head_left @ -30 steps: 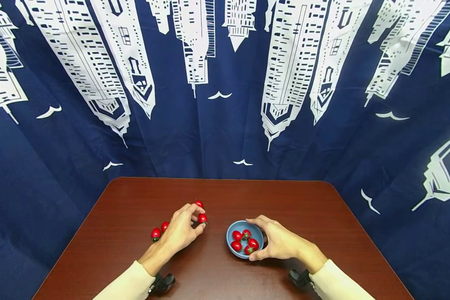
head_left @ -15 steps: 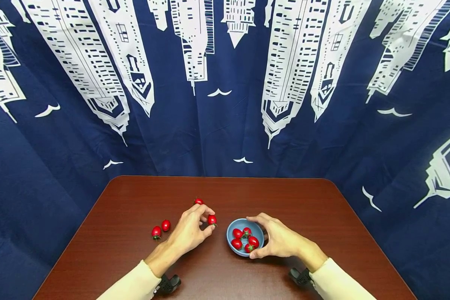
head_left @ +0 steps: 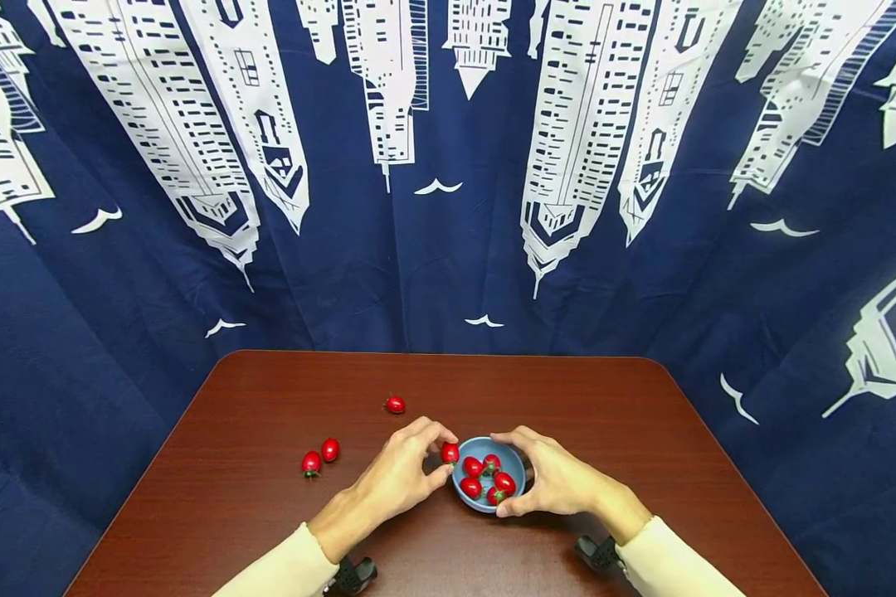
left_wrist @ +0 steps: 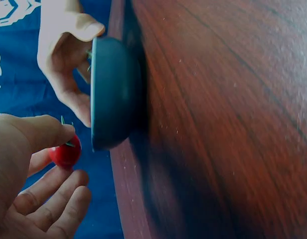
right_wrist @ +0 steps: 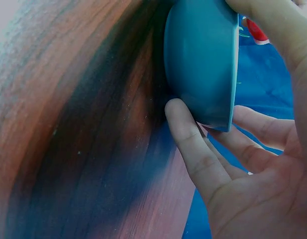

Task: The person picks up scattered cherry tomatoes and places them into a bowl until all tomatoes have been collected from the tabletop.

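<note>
In the head view my left hand pinches a red cherry tomato just off the left rim of a small blue bowl. Close up in the left wrist view, thumb and fingertips hold that tomato, its green stem showing. Several cherry tomatoes lie inside the bowl. My right hand holds the bowl by its right side, thumb at the near rim and fingers around the far side. From the right wrist view, the bowl stands on the table with fingers against its wall.
Two loose cherry tomatoes, one at the left and another beside it, lie on the brown table. Farther back lies a single cherry tomato. A blue curtain with white buildings hangs behind the table.
My left hand has carried the cherry tomato rightward from near the back tomato to the bowl's left rim. The right hand and the bowl have stayed in place.
</note>
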`<state>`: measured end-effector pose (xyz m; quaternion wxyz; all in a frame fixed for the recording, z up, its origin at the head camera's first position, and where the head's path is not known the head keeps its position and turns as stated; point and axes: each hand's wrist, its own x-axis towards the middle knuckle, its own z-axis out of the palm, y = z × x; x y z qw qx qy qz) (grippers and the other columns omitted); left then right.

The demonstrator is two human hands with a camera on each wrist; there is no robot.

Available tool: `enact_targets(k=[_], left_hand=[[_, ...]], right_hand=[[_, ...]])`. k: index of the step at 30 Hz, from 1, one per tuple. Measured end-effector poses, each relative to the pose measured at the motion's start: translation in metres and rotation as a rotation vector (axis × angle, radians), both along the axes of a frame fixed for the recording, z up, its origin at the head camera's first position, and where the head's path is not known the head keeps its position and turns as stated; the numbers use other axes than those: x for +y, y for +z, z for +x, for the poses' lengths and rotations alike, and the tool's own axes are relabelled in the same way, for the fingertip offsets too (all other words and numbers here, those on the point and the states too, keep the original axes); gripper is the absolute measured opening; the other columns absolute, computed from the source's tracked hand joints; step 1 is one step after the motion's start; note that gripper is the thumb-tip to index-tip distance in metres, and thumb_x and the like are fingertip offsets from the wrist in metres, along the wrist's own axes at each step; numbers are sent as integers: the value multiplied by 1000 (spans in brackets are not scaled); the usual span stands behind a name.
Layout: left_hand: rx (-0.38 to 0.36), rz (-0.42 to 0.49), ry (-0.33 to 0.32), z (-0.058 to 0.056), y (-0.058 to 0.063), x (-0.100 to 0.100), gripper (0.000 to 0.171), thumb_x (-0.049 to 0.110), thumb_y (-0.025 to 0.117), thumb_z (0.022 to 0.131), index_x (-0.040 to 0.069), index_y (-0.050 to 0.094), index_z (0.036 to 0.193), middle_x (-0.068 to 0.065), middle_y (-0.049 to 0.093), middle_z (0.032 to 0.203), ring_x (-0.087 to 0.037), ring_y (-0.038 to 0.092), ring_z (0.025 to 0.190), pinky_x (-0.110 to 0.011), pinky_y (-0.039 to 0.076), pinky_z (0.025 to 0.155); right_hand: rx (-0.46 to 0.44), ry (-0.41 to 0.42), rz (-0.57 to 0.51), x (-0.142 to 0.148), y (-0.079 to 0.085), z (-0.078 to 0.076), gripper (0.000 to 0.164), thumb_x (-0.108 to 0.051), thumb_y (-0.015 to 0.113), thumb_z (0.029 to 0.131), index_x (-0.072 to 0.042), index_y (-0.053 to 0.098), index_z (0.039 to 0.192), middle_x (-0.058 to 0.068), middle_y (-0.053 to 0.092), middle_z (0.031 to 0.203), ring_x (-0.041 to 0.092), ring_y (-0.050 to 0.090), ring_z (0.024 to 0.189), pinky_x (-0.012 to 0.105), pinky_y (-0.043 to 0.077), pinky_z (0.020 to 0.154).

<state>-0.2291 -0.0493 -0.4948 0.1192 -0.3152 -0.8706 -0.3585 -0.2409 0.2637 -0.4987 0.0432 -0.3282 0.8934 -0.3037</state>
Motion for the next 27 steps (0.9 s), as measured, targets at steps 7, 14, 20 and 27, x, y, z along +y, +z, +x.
enact_targets(k=[7,14,20,27], left_hand=[[5,-68,-39,6,0,10,34,12,96,96,14,78,126,1,76,116,-19,78,103,-25,65,90],[-17,-82,-64,8,-2,21,35,14,95,98,13,79,129,0,77,121,-17,78,104,-21,64,88],[-2,-96,-75,9,-3,30,35,16,95,98,14,79,129,-1,78,121,-16,79,105,-23,65,93],[-1,-96,-78,11,-4,36,34,15,95,98,14,80,129,-1,78,122,-15,81,108,-23,66,95]], right_hand=[[-43,5,-31,-1,1,2,105,-52,105,85,0,59,163,7,71,141,16,74,123,26,67,99],[-74,5,-49,-1,0,2,105,-50,106,85,1,58,163,9,69,141,16,74,121,23,68,93],[-18,-6,-10,-1,0,3,104,-54,105,84,-2,60,162,5,71,139,13,72,118,25,67,94],[-9,-2,-13,-1,1,3,103,-54,105,84,-1,60,162,7,71,141,12,71,114,26,67,92]])
